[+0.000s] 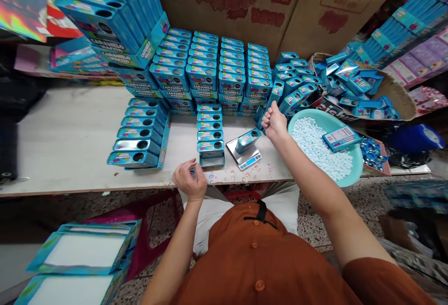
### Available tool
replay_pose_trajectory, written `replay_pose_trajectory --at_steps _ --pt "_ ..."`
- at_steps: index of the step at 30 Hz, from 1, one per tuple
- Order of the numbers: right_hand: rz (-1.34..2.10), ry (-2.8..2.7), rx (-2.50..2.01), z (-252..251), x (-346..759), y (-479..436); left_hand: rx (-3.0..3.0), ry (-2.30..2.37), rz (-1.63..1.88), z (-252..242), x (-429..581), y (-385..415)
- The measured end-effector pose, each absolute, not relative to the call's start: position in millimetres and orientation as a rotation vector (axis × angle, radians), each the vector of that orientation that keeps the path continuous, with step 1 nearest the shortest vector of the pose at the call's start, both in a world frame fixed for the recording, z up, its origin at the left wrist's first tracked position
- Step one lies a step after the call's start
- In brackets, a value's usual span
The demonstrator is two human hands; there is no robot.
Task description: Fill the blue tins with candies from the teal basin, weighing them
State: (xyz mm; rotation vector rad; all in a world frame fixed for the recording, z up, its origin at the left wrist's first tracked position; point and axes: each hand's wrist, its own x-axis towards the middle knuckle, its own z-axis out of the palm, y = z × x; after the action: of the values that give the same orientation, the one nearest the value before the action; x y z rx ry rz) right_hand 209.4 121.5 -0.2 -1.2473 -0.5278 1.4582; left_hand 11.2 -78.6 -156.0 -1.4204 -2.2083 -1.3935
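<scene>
round turquoise plastic basin (312, 117): gleaming plain turquoise | small round candies (317, 146): speckling pale blue | rectangular metal tins (210, 136): showing bright blue, multicoloured labels | buttoned cotton shirt (245, 249): glowing rust-orange

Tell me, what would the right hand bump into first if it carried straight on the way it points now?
Probably the stacked blue tins just beyond the right hand, at the back of the table. They look very close, though depth is hard to judge from this overhead view.

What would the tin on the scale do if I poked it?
The tin looks like stiff metal, so it probably won't bend. It seems to rest on a narrow side, so a poke could tip it. It might also slide on the scale's smooth metal top.
</scene>
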Motion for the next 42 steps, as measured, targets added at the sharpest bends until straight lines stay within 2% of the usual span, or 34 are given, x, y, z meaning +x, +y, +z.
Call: replay_pose_trajectory --at_steps 12,42 --pt "1.512 -0.474 -1.239 -7 201 115 -1.437 -2.234 -1.387 -154 11 -78" --pt "1.346 -0.744 -1.333 -6 187 99 -1.421 -2.245 -1.367 -160 11 -79"
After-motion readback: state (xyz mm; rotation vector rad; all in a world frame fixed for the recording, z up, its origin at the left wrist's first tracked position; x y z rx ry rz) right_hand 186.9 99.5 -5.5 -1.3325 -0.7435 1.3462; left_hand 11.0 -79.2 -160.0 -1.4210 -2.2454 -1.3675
